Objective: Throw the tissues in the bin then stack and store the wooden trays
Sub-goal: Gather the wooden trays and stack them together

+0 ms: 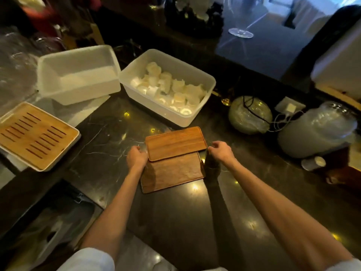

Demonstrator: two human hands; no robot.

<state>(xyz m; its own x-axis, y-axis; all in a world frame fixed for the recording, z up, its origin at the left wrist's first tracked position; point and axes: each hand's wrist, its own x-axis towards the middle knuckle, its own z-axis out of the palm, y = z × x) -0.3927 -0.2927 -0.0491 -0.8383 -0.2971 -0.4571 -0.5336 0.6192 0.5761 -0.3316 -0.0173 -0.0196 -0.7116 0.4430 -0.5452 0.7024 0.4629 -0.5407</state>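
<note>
Dim room; dark marble counter (109, 137) glints with small warm ceiling-light reflections.

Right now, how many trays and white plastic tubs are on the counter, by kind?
Dark wooden trays: 2, upper tray overlapping lower tray
Slatted bamboo tray: 1
White plastic tubs: 2, empty tub and filled tub
Total: 5

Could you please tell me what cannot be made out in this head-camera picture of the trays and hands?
- Lower wooden tray: its far part is hidden under the upper wooden tray.
- Left hand: fingertips hidden behind the upper tray's edge, so the grip is unclear.
- Right hand: contact with the tray cannot be told.
- Bin: dim and blurred; contents unreadable.
- White tub: pale contents too blurred to identify.
</note>
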